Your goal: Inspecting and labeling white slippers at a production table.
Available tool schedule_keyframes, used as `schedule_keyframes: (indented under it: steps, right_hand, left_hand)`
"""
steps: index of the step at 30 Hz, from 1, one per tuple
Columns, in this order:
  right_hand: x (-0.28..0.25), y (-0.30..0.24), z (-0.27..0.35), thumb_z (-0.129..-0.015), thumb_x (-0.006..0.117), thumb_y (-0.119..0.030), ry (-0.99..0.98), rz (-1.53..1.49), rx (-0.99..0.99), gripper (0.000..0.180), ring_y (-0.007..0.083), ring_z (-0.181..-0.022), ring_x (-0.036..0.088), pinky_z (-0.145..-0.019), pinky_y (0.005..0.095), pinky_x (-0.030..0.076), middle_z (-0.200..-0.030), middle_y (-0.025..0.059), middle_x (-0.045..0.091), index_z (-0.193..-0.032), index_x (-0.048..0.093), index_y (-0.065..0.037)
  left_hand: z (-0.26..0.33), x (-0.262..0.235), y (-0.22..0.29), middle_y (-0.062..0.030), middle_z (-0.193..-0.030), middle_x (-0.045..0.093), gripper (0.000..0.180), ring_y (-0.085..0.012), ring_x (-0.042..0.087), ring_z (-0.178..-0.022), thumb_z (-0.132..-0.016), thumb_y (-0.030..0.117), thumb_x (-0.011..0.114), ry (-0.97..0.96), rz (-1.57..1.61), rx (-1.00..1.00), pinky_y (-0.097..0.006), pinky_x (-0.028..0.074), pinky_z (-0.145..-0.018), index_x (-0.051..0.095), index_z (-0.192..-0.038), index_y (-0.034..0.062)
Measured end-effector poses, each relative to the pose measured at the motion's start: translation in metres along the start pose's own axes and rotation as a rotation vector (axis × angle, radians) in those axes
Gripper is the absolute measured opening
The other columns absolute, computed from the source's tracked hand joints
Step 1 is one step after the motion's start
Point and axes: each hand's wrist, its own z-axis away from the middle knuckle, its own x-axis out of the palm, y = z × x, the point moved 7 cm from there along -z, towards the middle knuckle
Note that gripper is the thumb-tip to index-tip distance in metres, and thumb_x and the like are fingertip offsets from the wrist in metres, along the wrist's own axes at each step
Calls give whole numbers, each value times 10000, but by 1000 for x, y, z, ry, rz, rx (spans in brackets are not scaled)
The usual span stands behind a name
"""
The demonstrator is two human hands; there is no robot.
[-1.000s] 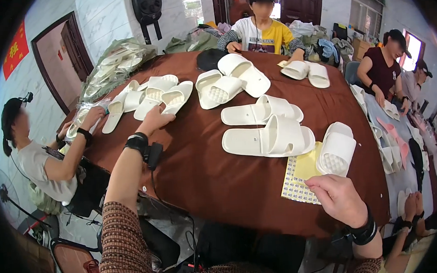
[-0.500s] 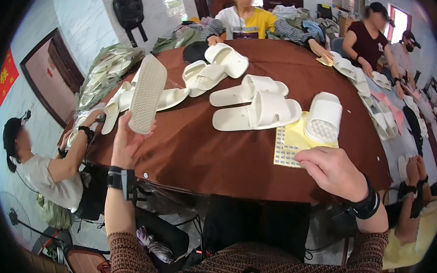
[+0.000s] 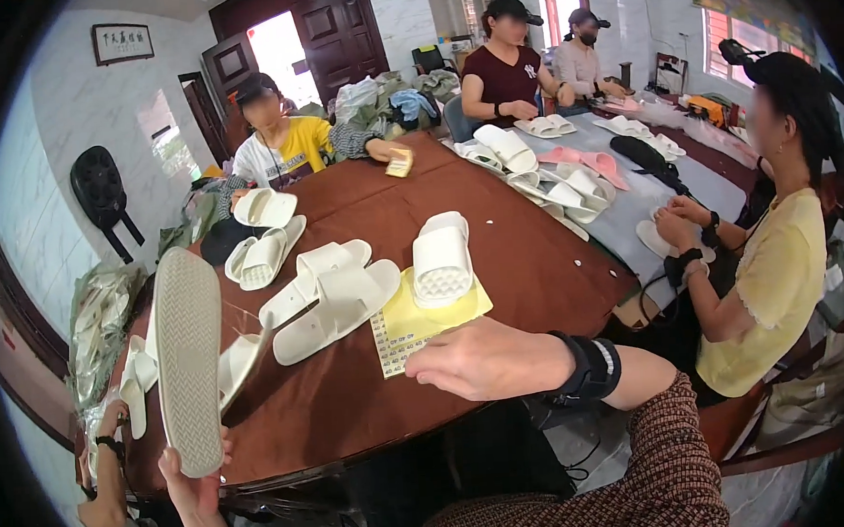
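My left hand (image 3: 201,493) grips a white slipper (image 3: 190,357) by its lower end, and the patterned sole is turned toward me. My right hand (image 3: 484,358) hovers at the near edge of a yellow sticker sheet (image 3: 463,309), fingers pinched together; whatever they may hold is hidden. One white slipper (image 3: 439,263) rests on the sheet's far part. Left of the sheet lies a pair of white slippers (image 3: 333,301), overlapping. Another white slipper (image 3: 241,364) is partly covered by the one in my left hand.
More white slippers (image 3: 267,252) lie toward the far left of the brown-covered table (image 3: 527,267). Beyond a grey worktop stand several people. A person in yellow (image 3: 761,265) works close on my right. Another person's hand (image 3: 113,418) reaches in from the left, near bagged slippers (image 3: 101,323).
My view has swung to the right, so the table and slippers appear further left. The left hand still holds the slipper, and the right hand remains by the sticker sheet.
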Motion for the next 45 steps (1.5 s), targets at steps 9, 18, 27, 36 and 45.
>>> schedule_keyframes:
  steps: [9, 18, 27, 36, 45]
  right_hand:
    - [13, 7, 3, -938, 562, -171, -40, -87, 37, 135, 409, -715, 636, -633, 482, 504, -748, 199, 631, -946, 603, -43]
    - [23, 11, 7, -942, 544, -171, -77, -142, 73, 161, 413, -722, 638, -646, 485, 510, -767, 205, 639, -943, 616, -28]
    - [51, 14, 5, -931, 558, -181, -171, -223, 104, 176, 409, -769, 641, -683, 481, 505, -781, 219, 639, -961, 618, -18]
    - [86, 12, 0, -893, 614, -156, -270, -281, 82, 224, 411, -834, 640, -724, 480, 500, -862, 229, 648, -1050, 597, 4]
    - [97, 14, -14, -890, 618, -149, -277, -209, 89, 341, 387, -944, 630, -810, 459, 507, -982, 227, 641, -1183, 528, 1]
  left_hand:
    - [-13, 44, -48, -173, -1130, 641, 831, -250, 672, -911, -766, 510, 720, -12, -207, -68, -355, 564, -787, 461, -1350, -21]
    - [-24, 52, -77, -158, -1136, 600, 686, -286, 595, -1043, -625, 109, 756, -191, -979, 130, -370, 477, -946, 523, -1260, -7]
    - [-11, 61, -92, -243, -1319, 490, 773, -444, 494, -1184, -577, 193, 839, -333, -1570, 392, -486, 438, -1000, 531, -1271, 45]
    - [-13, 66, -78, -233, -1353, 517, 628, -420, 487, -1239, -680, 168, 813, -283, -1481, 309, -471, 410, -1047, 580, -1247, 33]
    - [-82, -34, -61, -196, -1218, 619, 325, -358, 551, -1195, -839, 127, 681, 24, -1317, 398, -411, 444, -1008, 640, -1135, -2]
